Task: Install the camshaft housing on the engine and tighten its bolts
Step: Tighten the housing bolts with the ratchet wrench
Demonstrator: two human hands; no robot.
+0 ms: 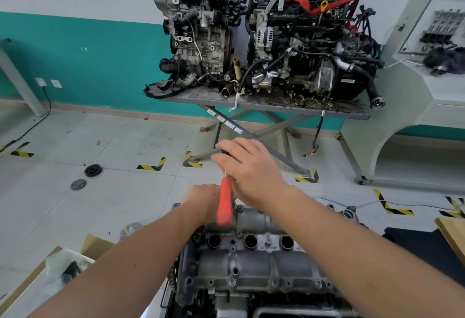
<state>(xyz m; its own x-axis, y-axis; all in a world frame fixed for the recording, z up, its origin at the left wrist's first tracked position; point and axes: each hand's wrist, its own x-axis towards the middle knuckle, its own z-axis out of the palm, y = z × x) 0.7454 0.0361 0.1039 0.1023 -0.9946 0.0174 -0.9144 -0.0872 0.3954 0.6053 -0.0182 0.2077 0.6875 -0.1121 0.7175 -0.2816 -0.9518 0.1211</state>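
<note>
Behind hands [247, 166]: two engines [264, 33].

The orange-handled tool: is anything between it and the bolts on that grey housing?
Nothing visible blocks it. The right hand and left hand both hold the orange-handled tool at the far edge of the camshaft housing. Its tip is hidden behind the hands, so contact with a bolt cannot be confirmed.

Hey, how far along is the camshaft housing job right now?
Done: the housing already sits on the engine, with bolts showing along its near edge. In hand: both hands, left and right, work an orange-handled tool at the far edge. Left: whether the other bolts are tight cannot be told, so likely the rest of the tightening round.
</note>
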